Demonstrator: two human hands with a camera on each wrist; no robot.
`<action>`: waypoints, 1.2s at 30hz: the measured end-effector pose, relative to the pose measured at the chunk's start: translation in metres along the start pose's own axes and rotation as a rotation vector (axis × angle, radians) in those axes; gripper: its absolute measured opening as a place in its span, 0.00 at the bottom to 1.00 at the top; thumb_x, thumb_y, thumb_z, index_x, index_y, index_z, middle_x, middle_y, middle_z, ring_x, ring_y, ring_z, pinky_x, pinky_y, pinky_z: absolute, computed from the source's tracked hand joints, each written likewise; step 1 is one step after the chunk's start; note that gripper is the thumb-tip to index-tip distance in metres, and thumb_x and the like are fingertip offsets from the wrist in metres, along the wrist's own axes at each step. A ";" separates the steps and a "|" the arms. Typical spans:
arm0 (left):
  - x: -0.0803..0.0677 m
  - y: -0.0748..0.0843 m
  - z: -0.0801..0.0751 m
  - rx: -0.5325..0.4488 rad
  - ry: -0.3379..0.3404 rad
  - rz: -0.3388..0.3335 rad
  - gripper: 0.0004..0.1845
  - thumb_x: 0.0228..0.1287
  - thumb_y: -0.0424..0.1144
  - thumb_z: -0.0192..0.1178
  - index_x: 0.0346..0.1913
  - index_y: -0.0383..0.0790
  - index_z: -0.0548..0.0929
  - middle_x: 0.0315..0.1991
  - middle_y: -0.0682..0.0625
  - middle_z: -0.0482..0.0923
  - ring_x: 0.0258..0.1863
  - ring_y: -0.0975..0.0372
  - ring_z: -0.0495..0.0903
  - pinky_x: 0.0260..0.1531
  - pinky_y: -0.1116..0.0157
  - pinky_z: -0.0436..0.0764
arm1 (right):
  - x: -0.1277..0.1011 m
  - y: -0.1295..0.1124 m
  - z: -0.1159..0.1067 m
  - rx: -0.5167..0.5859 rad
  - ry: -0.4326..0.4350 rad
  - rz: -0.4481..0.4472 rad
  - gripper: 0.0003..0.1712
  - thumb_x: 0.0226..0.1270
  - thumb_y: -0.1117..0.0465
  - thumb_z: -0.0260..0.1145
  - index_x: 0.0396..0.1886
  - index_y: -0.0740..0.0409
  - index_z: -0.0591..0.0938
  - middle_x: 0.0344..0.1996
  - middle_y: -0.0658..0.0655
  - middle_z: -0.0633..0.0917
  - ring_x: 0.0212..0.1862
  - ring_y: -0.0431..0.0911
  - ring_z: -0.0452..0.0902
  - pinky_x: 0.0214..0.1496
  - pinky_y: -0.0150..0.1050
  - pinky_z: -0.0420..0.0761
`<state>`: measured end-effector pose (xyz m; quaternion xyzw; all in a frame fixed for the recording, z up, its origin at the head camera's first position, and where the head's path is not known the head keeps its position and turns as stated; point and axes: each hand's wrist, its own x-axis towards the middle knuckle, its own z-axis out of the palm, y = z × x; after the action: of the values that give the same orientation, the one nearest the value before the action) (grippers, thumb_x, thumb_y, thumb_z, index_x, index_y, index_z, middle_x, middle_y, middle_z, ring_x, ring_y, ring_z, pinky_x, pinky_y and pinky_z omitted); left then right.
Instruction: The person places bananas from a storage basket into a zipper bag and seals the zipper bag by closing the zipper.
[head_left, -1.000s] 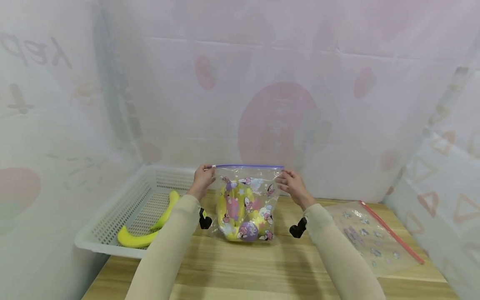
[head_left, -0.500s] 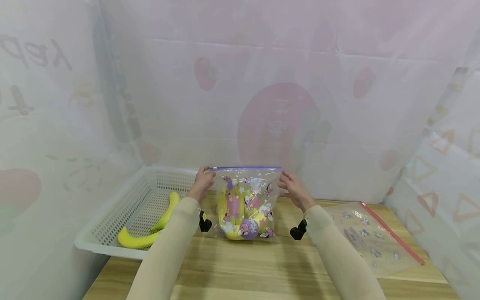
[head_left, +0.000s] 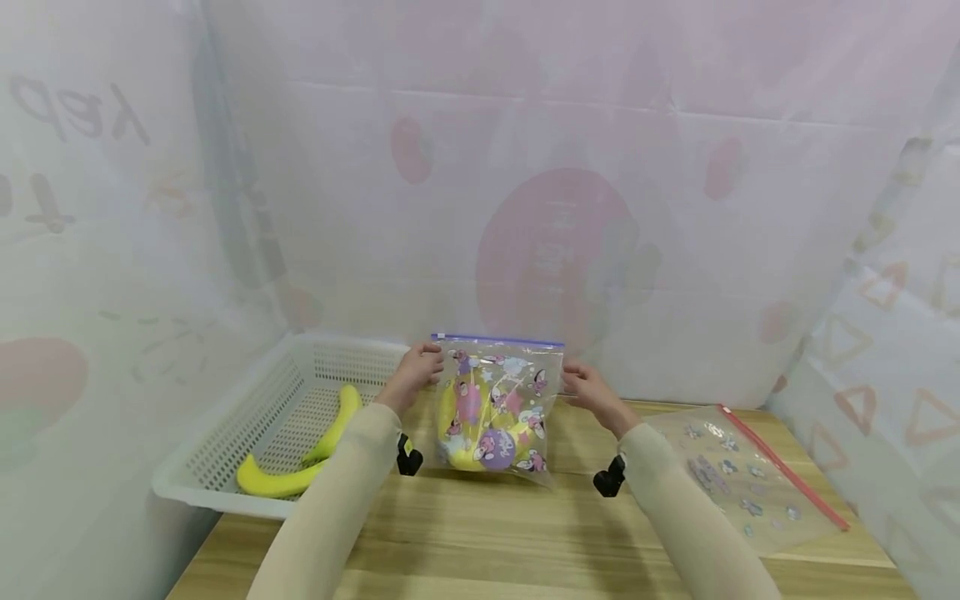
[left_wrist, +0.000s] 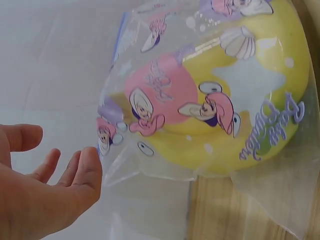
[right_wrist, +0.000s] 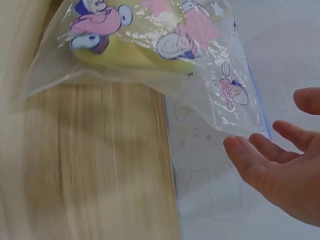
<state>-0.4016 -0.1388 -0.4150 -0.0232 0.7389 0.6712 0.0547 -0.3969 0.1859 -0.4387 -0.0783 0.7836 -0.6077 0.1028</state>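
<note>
A clear zip bag [head_left: 495, 408] with cartoon prints and a purple slider top stands upright on the wooden table, yellow bananas [left_wrist: 280, 45] showing through its film. My left hand [head_left: 422, 372] is at the bag's upper left edge; in the left wrist view its thumb and fingers [left_wrist: 89, 172] are spread apart with nothing between them. On the other side my right hand [head_left: 594, 393] is beside the upper right edge. The right wrist view shows its fingertips [right_wrist: 235, 145] right at the bag's top corner, the thumb held away from them.
A white plastic basket [head_left: 217, 417] at the left holds bananas [head_left: 281, 481], partly hidden by my left sleeve. A flat zip bag with a red slider strip [head_left: 783, 467] lies at the right of the wooden table [head_left: 480, 550]. Printed white curtains enclose the back and sides.
Both hands have let go of the bag's top corners and dropped slightly, thumbs and fingers parting. The bag has stayed upright, its top edge a little lower and tilted.
</note>
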 end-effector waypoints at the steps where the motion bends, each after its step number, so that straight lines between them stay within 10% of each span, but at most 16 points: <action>1: -0.002 0.001 0.002 0.010 -0.021 0.001 0.23 0.73 0.36 0.46 0.66 0.31 0.61 0.63 0.33 0.64 0.61 0.45 0.66 0.58 0.52 0.70 | -0.003 0.000 -0.002 -0.037 0.000 0.002 0.28 0.77 0.60 0.44 0.68 0.74 0.55 0.66 0.75 0.58 0.65 0.68 0.56 0.63 0.57 0.64; 20: -0.059 -0.001 0.045 0.170 -0.283 0.079 0.18 0.70 0.37 0.51 0.57 0.30 0.69 0.49 0.37 0.75 0.50 0.44 0.74 0.51 0.50 0.75 | -0.073 0.045 -0.060 -0.845 0.033 -0.028 0.11 0.62 0.61 0.62 0.33 0.68 0.79 0.30 0.58 0.81 0.32 0.49 0.76 0.33 0.45 0.78; 36: -0.086 -0.029 0.072 0.273 -0.385 0.103 0.14 0.70 0.39 0.52 0.49 0.30 0.74 0.40 0.41 0.77 0.40 0.51 0.79 0.40 0.52 0.80 | -0.101 0.081 -0.057 -0.986 0.023 0.184 0.24 0.54 0.49 0.70 0.35 0.67 0.76 0.29 0.59 0.78 0.32 0.52 0.74 0.34 0.49 0.76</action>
<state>-0.3100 -0.0733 -0.4410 0.1505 0.7988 0.5592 0.1626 -0.3139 0.2843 -0.4969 -0.0417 0.9822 -0.1545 0.0981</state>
